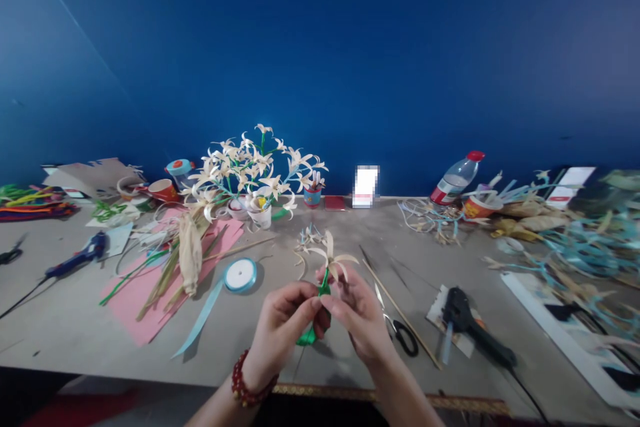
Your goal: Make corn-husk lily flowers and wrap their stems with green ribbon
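Observation:
A pale handmade flower [330, 257] with narrow curling petals stands upright between my hands over the table's front. Its short stem is wrapped in green, and my left hand [290, 320] pinches it low down with thumb and fingers. Against the same stem, just under the petals, the thumb and fingers of my right hand [361, 313] are closed. Some green ribbon or tape [306, 336] shows below my left fingers; how it joins the stem is hidden by them. Black-handled scissors [404, 336] lie beside my right hand, partly covered by it.
Left are a blue ribbon roll [241, 275], pink paper [145, 307] with dried husks [190, 250] and a blue glue gun [77, 257]. White flowers [263, 163] stand behind. Right are a thin stick [400, 310], a black glue gun [475, 327], a tilted bottle [456, 179] and a power strip [555, 347].

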A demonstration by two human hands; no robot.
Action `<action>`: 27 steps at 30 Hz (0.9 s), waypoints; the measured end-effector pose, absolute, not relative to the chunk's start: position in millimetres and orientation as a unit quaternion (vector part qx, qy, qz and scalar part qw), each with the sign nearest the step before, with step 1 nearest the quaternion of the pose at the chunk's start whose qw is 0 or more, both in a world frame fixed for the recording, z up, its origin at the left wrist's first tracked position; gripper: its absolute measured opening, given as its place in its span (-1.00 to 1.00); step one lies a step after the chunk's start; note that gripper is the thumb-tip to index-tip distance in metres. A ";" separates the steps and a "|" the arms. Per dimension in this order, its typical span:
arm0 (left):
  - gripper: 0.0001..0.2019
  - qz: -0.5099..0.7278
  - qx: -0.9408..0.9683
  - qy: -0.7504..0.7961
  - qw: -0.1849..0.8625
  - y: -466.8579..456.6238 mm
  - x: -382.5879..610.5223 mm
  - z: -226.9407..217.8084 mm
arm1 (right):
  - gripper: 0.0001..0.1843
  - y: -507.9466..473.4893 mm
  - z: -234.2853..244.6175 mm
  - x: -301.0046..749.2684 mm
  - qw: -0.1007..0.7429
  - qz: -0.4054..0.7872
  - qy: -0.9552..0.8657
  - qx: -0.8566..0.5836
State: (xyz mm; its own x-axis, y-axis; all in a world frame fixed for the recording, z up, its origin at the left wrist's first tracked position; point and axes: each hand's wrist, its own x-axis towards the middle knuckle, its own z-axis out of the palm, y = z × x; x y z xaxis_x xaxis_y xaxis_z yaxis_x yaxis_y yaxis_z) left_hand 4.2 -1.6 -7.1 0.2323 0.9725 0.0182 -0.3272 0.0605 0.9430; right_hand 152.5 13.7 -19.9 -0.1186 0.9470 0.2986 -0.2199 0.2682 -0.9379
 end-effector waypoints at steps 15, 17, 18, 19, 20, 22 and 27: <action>-0.78 0.430 0.384 0.238 0.782 7.1 -2.2 -14.9 | -0.67 25.1 -5.3 161.2 0.491 0.652 -0.537 -0.212; -0.79 0.432 0.379 0.237 0.783 6.7 -2.4 -14.5 | -0.68 25.4 -6.7 162.2 0.493 0.643 -0.544 -0.219; -0.79 0.433 0.378 0.235 0.784 6.5 -2.5 -14.6 | -0.68 25.7 -7.8 162.7 0.496 0.637 -0.546 -0.223; -0.79 0.433 0.376 0.233 0.785 6.4 -2.6 -14.7 | -0.68 25.9 -9.0 163.1 0.498 0.633 -0.549 -0.225; -0.79 0.433 0.374 0.232 0.786 6.3 -2.7 -14.9 | -0.68 26.2 -10.0 163.4 0.498 0.630 -0.551 -0.225; -0.79 0.433 0.372 0.231 0.788 6.3 -2.8 -15.4 | -0.67 26.9 -11.4 163.6 0.495 0.631 -0.555 -0.221; -0.79 0.443 0.366 0.235 0.784 6.9 -3.9 -16.4 | -0.67 27.0 -8.6 162.2 0.503 0.623 -0.557 -0.220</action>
